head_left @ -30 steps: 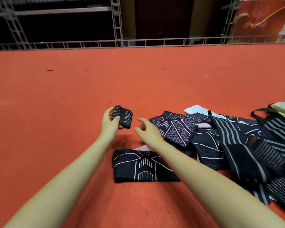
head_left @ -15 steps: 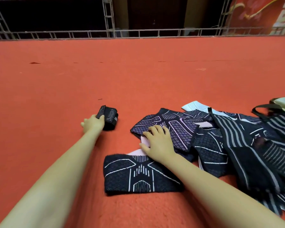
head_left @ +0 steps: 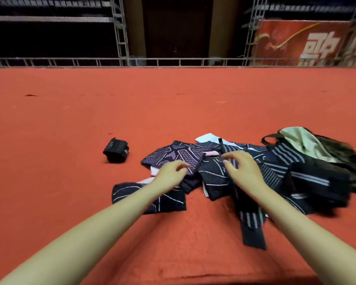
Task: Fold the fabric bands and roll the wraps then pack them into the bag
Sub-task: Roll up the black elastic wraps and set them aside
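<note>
Folded band [head_left: 150, 199] lies nearest on the red carpet [head_left: 70, 140], partly under the left forearm. Left hand [head_left: 171, 175] and right hand [head_left: 242, 169] hover over the pile of bands [head_left: 214, 173], fingers loosely curled, holding nothing. Rolled wrap [head_left: 116, 152] sits apart, far left. Bag [head_left: 304, 145] far right.

A rolled wrap [head_left: 116, 150] lies alone on the carpet [head_left: 70, 124], left of the heap of fabric bands [head_left: 214, 173]. The bag [head_left: 308, 145] sits behind the heap's right end. One flat band [head_left: 150, 197] lies nearest, at the heap's left front.
</note>
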`<move>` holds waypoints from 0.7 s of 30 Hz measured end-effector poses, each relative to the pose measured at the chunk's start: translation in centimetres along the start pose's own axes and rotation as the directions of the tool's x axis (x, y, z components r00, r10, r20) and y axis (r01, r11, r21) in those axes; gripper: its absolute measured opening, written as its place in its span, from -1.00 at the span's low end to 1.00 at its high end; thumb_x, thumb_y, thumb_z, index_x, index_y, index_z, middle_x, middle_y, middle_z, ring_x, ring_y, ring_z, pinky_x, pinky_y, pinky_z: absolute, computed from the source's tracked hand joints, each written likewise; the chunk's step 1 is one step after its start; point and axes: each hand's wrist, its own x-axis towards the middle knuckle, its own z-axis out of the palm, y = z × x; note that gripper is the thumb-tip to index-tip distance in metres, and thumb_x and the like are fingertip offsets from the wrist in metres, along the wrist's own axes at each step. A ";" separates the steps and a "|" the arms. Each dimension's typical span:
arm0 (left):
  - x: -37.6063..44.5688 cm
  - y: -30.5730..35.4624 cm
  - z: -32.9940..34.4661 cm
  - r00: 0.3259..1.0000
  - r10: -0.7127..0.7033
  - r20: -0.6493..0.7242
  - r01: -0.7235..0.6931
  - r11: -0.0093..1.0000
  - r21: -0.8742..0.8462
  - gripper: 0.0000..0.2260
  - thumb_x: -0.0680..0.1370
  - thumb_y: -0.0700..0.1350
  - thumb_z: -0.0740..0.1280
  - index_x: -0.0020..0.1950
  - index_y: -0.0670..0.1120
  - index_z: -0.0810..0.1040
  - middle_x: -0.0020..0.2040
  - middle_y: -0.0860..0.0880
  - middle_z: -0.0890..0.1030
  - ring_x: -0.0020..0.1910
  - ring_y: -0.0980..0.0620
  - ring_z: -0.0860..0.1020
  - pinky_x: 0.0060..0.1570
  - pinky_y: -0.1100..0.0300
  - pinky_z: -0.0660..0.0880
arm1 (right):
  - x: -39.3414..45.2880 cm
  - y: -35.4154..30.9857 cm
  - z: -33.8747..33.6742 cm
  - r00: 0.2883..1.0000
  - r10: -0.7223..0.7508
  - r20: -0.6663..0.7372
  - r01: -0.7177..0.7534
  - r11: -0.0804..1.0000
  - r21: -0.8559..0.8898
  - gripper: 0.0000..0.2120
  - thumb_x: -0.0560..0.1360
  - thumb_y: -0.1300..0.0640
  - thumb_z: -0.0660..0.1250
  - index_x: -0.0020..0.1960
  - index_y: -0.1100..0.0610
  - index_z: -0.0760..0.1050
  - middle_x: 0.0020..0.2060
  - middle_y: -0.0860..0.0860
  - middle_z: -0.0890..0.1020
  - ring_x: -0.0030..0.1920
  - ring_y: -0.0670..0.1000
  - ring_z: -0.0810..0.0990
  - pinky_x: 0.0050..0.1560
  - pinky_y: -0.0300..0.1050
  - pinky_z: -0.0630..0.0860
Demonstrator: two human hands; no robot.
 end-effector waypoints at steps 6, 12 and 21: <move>-1.7 5.6 9.5 0.995 -0.012 0.100 0.019 0.998 -0.067 -0.65 0.54 -0.10 0.26 0.33 -0.08 0.45 0.06 -0.06 0.62 -0.07 -0.02 0.57 -0.02 0.21 0.47 | -5.8 7.2 -5.6 0.958 0.270 0.100 -0.269 0.963 -0.029 -0.75 0.49 0.14 0.33 0.16 0.10 0.54 0.08 0.02 0.61 0.11 0.00 0.56 0.13 -0.20 0.37; -2.2 8.9 14.2 0.996 -0.053 0.070 0.072 0.953 -0.295 -0.51 0.50 -0.22 0.36 0.41 -0.12 0.34 0.33 -0.07 0.47 0.30 0.00 0.44 0.24 0.29 0.33 | -10.6 10.1 -5.1 0.947 0.205 0.246 -0.216 0.976 0.021 -0.59 0.51 0.08 0.31 0.35 -0.01 0.39 0.24 -0.07 0.51 0.23 -0.09 0.49 0.29 -0.10 0.40; -4.1 10.2 6.6 0.977 0.197 -0.084 -0.202 0.978 -0.059 -0.73 0.55 -0.28 0.19 0.19 -0.09 0.54 0.20 0.03 0.57 0.19 0.12 0.49 0.21 0.31 0.33 | -10.5 10.8 -4.6 0.961 0.254 0.104 -0.259 0.965 0.035 -0.64 0.53 0.08 0.29 0.31 0.06 0.43 0.01 -0.06 0.55 0.02 -0.06 0.53 0.16 -0.13 0.44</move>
